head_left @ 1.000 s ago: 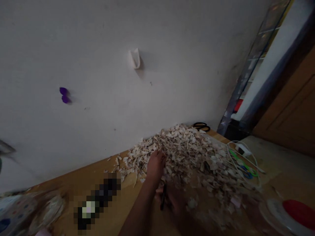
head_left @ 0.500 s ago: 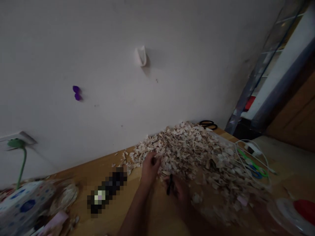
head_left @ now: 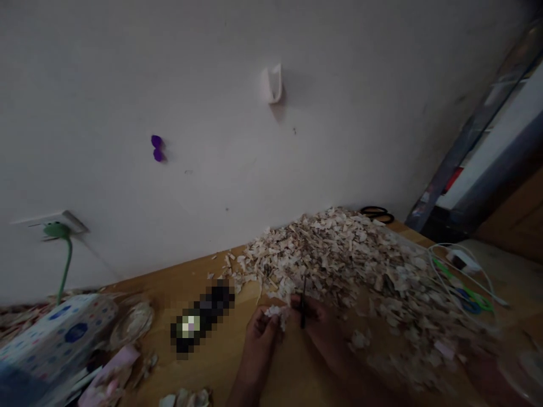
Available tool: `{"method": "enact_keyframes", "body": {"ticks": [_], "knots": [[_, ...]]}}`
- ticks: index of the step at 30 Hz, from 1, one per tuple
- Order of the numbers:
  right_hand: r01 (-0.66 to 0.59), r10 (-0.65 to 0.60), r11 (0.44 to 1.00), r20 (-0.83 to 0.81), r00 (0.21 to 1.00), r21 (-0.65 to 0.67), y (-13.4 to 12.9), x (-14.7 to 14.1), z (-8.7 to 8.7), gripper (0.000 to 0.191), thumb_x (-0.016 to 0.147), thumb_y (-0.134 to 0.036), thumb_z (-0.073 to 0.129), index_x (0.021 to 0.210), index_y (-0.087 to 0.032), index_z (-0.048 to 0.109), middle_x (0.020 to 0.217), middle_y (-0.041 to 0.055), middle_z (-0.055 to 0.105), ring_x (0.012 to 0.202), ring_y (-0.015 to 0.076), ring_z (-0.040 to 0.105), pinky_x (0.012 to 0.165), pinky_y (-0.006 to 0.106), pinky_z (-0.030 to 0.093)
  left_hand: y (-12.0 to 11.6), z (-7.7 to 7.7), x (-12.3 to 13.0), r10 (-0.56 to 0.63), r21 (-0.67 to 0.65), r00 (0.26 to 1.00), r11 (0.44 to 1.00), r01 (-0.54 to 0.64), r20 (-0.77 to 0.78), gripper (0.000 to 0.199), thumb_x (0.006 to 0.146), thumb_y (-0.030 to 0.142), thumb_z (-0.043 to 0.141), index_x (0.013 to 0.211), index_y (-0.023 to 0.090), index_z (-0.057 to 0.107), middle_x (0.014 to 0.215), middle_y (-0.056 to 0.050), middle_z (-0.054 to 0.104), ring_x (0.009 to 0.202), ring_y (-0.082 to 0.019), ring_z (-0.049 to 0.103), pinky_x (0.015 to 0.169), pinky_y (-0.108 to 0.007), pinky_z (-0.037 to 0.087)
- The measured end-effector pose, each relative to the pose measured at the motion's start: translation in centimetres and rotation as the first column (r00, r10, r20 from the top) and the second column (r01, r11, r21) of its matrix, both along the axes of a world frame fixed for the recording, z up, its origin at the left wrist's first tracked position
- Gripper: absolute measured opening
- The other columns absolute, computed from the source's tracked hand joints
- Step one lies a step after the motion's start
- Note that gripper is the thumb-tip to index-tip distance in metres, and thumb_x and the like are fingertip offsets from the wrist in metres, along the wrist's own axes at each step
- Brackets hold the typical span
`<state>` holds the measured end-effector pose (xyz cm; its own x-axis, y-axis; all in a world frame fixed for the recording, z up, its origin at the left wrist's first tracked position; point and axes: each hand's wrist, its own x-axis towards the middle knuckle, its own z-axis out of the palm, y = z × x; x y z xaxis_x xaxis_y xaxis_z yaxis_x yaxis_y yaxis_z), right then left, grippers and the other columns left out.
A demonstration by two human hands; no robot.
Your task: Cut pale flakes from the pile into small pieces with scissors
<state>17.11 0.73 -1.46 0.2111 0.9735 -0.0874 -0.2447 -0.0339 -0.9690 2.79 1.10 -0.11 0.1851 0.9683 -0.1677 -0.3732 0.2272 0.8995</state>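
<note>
A plain grey wall [head_left: 212,113] backs a wooden table [head_left: 220,362]. Above it, the left hand [head_left: 261,329] pinches a pale flaky piece [head_left: 275,312] between its fingertips; just beside it, the right hand [head_left: 319,323] grips a slim black tool [head_left: 302,311]. Beyond them spreads a large heap of loose flakes [head_left: 314,243], so plenty seems left; whether the small cluster [head_left: 186,397] nearer the person is finished cannot be told. Black-handled scissors [head_left: 376,213] lie by the wall.

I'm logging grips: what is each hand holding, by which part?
Left hand: a pale piece, pinched by its near side. Right hand: a slim black tool; exact hold unclear.
</note>
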Motion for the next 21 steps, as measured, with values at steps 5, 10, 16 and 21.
{"method": "enact_keyframes", "body": {"ticks": [5, 10, 16, 21], "knots": [[0.034, -0.034, 0.999, 0.061, 0.998, -0.010, 0.1, 0.6, 0.6, 0.044, 0.059, -0.048, 0.079, 0.092, -0.020, 0.072, 0.088, 0.0067, 0.075, 0.088, 0.0298, 0.069, 0.083, 0.042, 0.054, -0.2, -0.1, -0.3, 0.001, 0.045, 1.000, 0.999, 0.000, -0.027, 0.029, 0.077, 0.042, 0.069, 0.087, 0.018, 0.059, 0.065, 0.004, 0.054, 0.055, -0.008, 0.044, 0.057, -0.021, 0.036], [-0.125, 0.123, 0.992, 0.137, 0.983, 0.012, -0.6, 0.2, 1.4, 0.036, 0.067, -0.044, 0.074, 0.093, -0.020, 0.071, 0.088, 0.0049, 0.073, 0.089, 0.0262, 0.067, 0.084, 0.038, 0.052, -0.1, -0.6, -0.6, 0.012, 0.057, 0.976, 0.998, 0.001, -0.219, 0.027, 0.076, 0.041, 0.070, 0.081, 0.016, 0.062, 0.065, 0.002, 0.054, 0.060, -0.010, 0.045, 0.057, -0.021, 0.034], [-0.219, 0.217, 0.976, 0.198, 0.956, -0.013, -0.8, 0.3, 1.8, 0.033, 0.071, -0.039, 0.069, 0.098, -0.021, 0.068, 0.088, 0.0030, 0.072, 0.088, 0.0240, 0.066, 0.083, 0.035, 0.051, 0.0, -0.5, -0.6, 0.034, 0.079, 0.978, 0.997, -0.018, -0.206, 0.027, 0.077, 0.041, 0.068, 0.073, 0.016, 0.059, 0.065, 0.003, 0.052, 0.062, -0.011, 0.044, 0.060, -0.022, 0.035], [-0.355, 0.348, 0.935, 0.245, 0.905, -0.017, -1.0, 1.6, 2.9, 0.024, 0.075, -0.041, 0.066, 0.085, -0.020, 0.071, 0.078, 0.0021, 0.072, 0.082, 0.0245, 0.066, 0.077, 0.036, 0.053, -0.2, 0.3, -0.5, 0.052, 0.068, 0.978, 0.997, -0.039, -0.201, 0.029, 0.077, 0.043, 0.067, 0.070, 0.017, 0.058, 0.063, 0.004, 0.050, 0.060, -0.011, 0.043, 0.060, -0.022, 0.035]]}}
